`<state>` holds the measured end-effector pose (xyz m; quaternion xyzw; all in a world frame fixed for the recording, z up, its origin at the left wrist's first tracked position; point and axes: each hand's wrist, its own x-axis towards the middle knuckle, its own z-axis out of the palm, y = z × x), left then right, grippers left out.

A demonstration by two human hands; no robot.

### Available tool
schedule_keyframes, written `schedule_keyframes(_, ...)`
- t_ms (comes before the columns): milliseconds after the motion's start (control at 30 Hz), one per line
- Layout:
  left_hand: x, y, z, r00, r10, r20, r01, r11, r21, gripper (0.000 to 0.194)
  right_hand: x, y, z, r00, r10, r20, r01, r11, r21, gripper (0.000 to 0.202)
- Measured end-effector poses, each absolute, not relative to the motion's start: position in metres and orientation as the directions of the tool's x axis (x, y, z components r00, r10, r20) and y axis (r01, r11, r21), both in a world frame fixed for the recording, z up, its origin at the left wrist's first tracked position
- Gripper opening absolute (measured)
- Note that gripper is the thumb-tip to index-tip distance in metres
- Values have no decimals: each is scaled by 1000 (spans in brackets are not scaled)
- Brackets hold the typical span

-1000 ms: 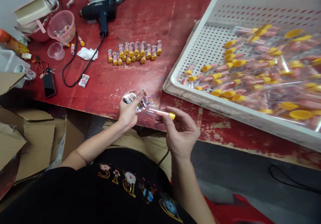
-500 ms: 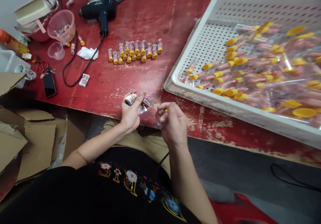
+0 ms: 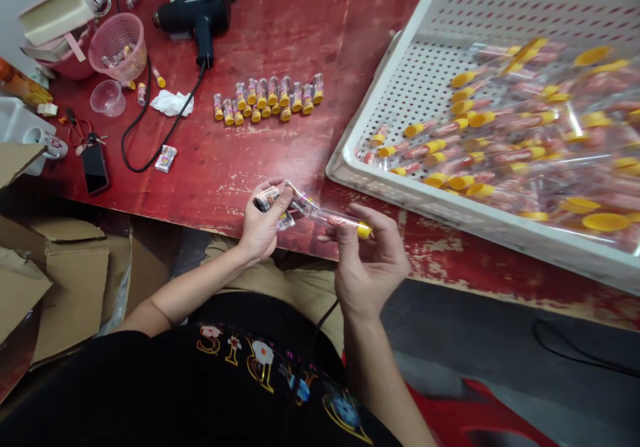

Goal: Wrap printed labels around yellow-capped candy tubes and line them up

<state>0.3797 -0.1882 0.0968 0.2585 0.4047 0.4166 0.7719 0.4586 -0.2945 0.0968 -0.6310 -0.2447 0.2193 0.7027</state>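
My left hand (image 3: 260,223) is closed on a small stack of printed film sleeves (image 3: 269,199). A single printed sleeve (image 3: 303,200) sticks out past its thumb and meets the end of a clear tube (image 3: 337,220); whether the tube is inside it I cannot tell. My right hand (image 3: 373,263) holds this tube by its yellow-capped end between thumb and fingers. Something pinkish shows inside the tube. Farther up the red table, several short tubes with yellow caps and printed wraps (image 3: 273,93) stand grouped in uneven rows.
A white perforated crate (image 3: 370,179) full of yellow-capped tubes takes up the right side. A black heat gun (image 3: 203,23) lies at the back, its cord looping down. At left are a pink basket (image 3: 117,60), a phone (image 3: 95,168), a sleeve stack (image 3: 165,158) and cardboard (image 3: 75,287).
My right hand has moved to the right and opened its grasp somewhat, so the yellow-capped tube now shows lengthwise. The left hand stays nearly in place with its sleeves.
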Motion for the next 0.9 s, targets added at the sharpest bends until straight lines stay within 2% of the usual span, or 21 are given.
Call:
schedule_keyframes(133, 379, -186, 93, 270, 861, -431, -446, 509, 736, 44, 462, -310, 89, 678, 713, 178, 131, 121, -984, 38)
schedule_keyframes(267, 377, -188, 97, 325, 831, -452, -433, 556, 710, 50, 469, -320, 85, 640, 685, 348, 363, 130, -923, 36)
schedule_keyframes(400, 377, -190, 102, 352, 825, -443, -413, 561, 718, 60, 472, -324, 86, 548, 766, 336, 370, 139, -919, 38)
schedule_keyframes(567, 378, -192, 103, 437, 781, -445, -405, 613, 678, 64, 467, -320, 82, 611, 670, 422, 403, 196, -894, 43)
schedule_keyframes(667, 377, -191, 103, 460, 774, -435, -415, 621, 665, 69, 464, -316, 78, 606, 698, 381, 370, 176, -912, 46)
schedule_keyframes(767, 376, -191, 105, 487, 761, -429, -413, 634, 654, 72, 455, -311, 75, 637, 695, 334, 293, 182, -939, 32)
schedule_keyframes(833, 375, -192, 107, 507, 741, -441, -393, 654, 647, 68, 447, -307, 71, 754, 628, 191, 89, 191, -978, 24)
schedule_keyframes(900, 376, -195, 108, 520, 724, -454, -372, 670, 642, 62, 440, -304, 67, 808, 588, -38, -205, 221, -953, 22)
